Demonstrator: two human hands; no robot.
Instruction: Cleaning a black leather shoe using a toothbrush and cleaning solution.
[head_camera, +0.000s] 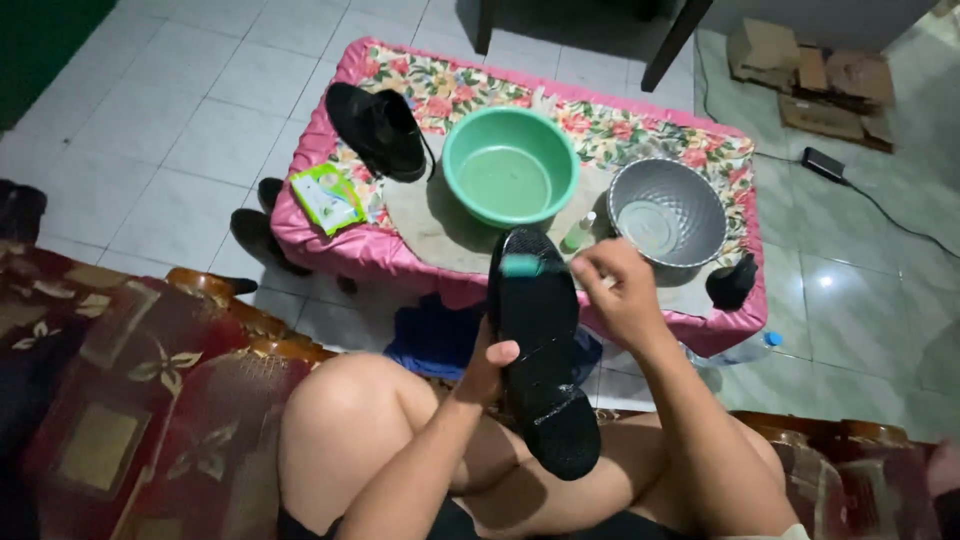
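Observation:
My left hand (487, 362) grips a black shoe (540, 340) by its side and holds it sole-up over my lap. A small teal patch shows near the shoe's toe. My right hand (618, 290) hovers at the toe end with its fingers pinched together; what it holds is too blurred to tell. A second black shoe (380, 128) rests on the low table (330, 245), which wears a pink floral cloth. A green basin (510, 165) with water stands mid-table, and a silver bowl (667, 212) sits to its right.
A green wipes packet (327, 196) lies on the table's left corner; a small bottle (580, 232) and a dark brush (732, 283) sit near its front. More shoes (262, 235) lie on the floor. Cardboard (810, 75) and a phone with cable (824, 163) are at the far right.

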